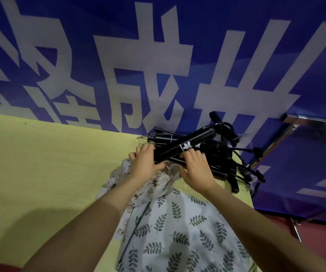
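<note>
A pile of black clothes hangers (207, 152) lies at the far right end of a yellow-green table (40, 163), against a blue banner. My left hand (144, 163) and my right hand (195, 169) both reach to the near edge of the pile, fingers curled onto the black bars. Whether either hand truly grips a hanger is not plain. Below the hands lies a white garment with a small animal print (148, 191), and nearer me a white cloth with grey leaf print (177, 228). A thin wire hook shows between my hands.
A large blue banner with white characters (158, 65) stands behind the table. To the right, a metal frame (275, 140) and more blue banner sit beyond the table's edge, above a dark red floor (319, 240). The table's left half is bare yellow-green surface.
</note>
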`<move>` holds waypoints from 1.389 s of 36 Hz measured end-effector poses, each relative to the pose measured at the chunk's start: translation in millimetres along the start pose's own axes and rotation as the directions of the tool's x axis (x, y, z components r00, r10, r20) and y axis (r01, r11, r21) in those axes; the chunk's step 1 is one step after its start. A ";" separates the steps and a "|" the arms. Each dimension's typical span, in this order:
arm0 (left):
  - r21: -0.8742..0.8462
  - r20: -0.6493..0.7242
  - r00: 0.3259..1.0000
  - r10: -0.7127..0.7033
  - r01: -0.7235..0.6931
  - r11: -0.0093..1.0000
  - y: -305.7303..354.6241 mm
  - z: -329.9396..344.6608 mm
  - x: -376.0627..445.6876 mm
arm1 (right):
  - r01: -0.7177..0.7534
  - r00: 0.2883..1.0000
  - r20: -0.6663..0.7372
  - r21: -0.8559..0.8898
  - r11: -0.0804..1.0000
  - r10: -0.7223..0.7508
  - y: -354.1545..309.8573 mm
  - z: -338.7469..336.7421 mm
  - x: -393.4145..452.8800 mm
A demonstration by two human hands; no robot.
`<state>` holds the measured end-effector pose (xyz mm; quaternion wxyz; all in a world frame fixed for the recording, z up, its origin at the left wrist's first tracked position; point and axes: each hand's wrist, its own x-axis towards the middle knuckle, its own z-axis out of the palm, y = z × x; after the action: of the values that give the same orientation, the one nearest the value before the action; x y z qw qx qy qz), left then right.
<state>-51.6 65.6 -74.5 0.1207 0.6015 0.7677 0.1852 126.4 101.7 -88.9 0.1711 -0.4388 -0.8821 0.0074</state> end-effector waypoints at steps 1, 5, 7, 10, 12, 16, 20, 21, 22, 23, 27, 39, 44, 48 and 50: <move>-0.031 -0.009 1.000 -0.008 0.008 0.999 -2.8 -1.0 -1.0 | -0.069 0.993 0.104 0.052 0.996 0.063 -2.4 2.1 0.9; -0.238 -0.067 0.995 -0.075 0.057 0.970 -9.1 -7.7 -6.6 | -0.174 0.949 0.296 0.185 0.967 0.114 -15.4 12.9 7.4; -0.361 -0.075 0.989 -0.131 0.096 0.928 -11.4 -12.1 -8.7 | -0.181 0.950 0.292 0.226 0.957 0.111 -22.3 16.3 11.0; -0.485 -0.090 0.977 -0.192 0.125 0.866 -14.6 -19.1 -11.2 | -0.199 0.965 0.235 0.362 0.911 0.117 -30.8 15.8 17.4; -0.511 -0.102 0.974 -0.203 0.124 0.851 -16.2 -23.3 -11.4 | -0.289 0.954 0.236 0.549 0.784 0.187 -37.6 8.1 21.9; -0.557 -0.117 0.966 -0.229 0.127 0.821 -19.9 -27.2 -13.0 | -0.302 0.951 0.187 0.742 0.598 0.248 -48.2 -9.0 33.3; -0.580 -0.164 0.955 -0.246 0.109 0.808 -26.8 -25.8 -15.8 | -0.271 0.963 0.221 0.785 0.557 0.156 -59.2 -20.3 46.7; -0.585 -0.174 0.955 -0.242 0.098 0.805 -27.7 -25.9 -15.8 | -0.277 0.961 0.239 0.775 0.568 0.143 -61.0 -22.8 48.8; -0.590 -0.185 0.954 -0.237 0.085 0.803 -28.3 -26.5 -15.1 | -0.270 0.961 0.245 0.757 0.595 0.125 -62.7 -24.8 50.5; -0.597 -0.196 0.952 -0.234 0.074 0.799 -28.4 -27.9 -14.3 | -0.249 0.966 0.240 0.741 0.624 0.100 -63.9 -25.8 51.3; -0.614 -0.230 0.946 -0.230 0.043 0.788 -26.2 -35.6 -10.3 | -0.149 0.989 0.102 0.701 0.697 0.109 -69.0 -26.7 53.6; -0.608 -0.294 0.943 -0.159 -0.056 0.792 -23.4 -43.0 -2.4 | -0.200 0.959 0.016 0.743 0.639 0.282 -84.2 -38.8 69.5; -0.684 -0.262 0.941 -0.214 -0.024 0.729 -28.3 -50.5 -3.4 | -0.286 0.930 0.103 0.805 0.519 0.353 -82.2 -38.8 65.0; -0.674 -0.218 0.965 -0.147 -0.040 0.737 -31.5 -55.2 -2.5 | -0.279 0.913 0.086 0.845 0.457 0.398 -85.3 -42.0 63.4; -0.687 -0.238 0.965 -0.111 -0.086 0.722 -32.7 -57.6 -1.3 | -0.268 0.893 0.067 0.874 0.406 0.445 -87.7 -47.6 66.2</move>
<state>-103.5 49.6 -36.6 0.2350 0.4777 0.6560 0.5349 36.6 92.6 -10.2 0.4391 -0.4690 -0.6228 0.4464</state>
